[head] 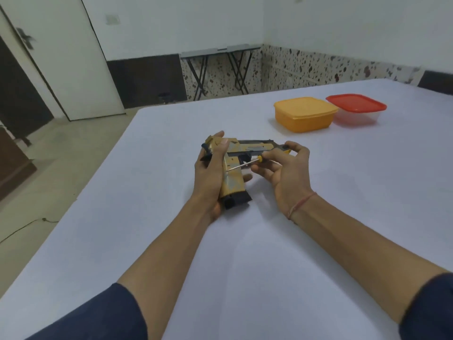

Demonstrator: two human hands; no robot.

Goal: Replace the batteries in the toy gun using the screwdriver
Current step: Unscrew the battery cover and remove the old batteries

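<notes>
Item: toy gun, yellow and grey with dark blue parts. Held low over the white-covered table, near its middle. Barrel points right; the grip's dark base faces the person

Item: left hand, curled round the grip and rear of the gun from the left, thumb lying across the top

Item: screwdriver, small, with a thin metal shaft and a yellow handle. The tip is set against the side of the grip and the handle slants up to the right

Item: right hand, pinching the yellow handle between thumb and fingertips. One finger reaches the muzzle end; contact there cannot be told. A red thread circles the wrist

Item: orange container, lid on, far right part of the table, well apart from the gun. Just beside it is a clear container with a red lid

Item: dark blue sleeves, pushed up both forearms

Item: folding tables against the far wall; white door at left
</notes>
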